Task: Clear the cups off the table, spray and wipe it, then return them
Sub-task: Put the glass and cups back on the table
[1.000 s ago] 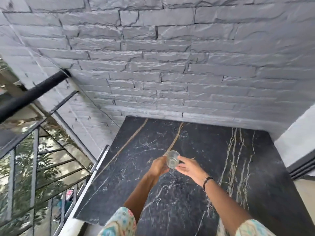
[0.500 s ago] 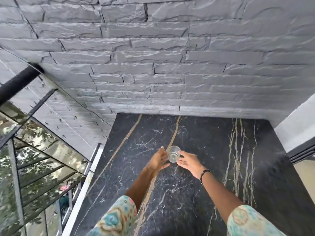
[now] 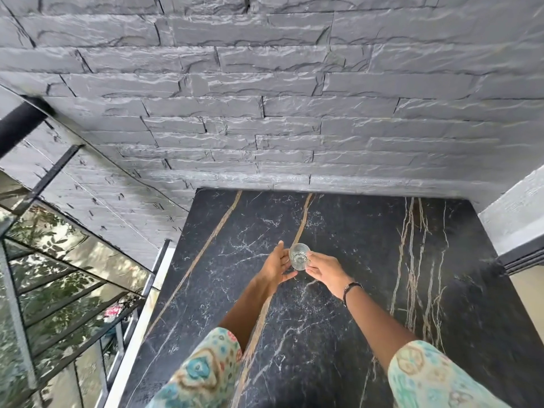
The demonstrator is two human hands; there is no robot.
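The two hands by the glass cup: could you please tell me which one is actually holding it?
The right hand, with the dark wristband, pinches the clear glass cup at its rim side; the left hand is open beside it, fingers straight.

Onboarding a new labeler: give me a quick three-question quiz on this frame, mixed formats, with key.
1. True or false: the clear cup stands alone, with no hand touching it.
2. Which hand grips the cup? A) left hand B) right hand C) neither
3. Fill in: the black marble table butts against a grey stone ____ at its far edge.

Key: 1 false, the right hand's fingers hold it. 2 B; the left hand is open beside the cup, fingers straight. 3 wall.
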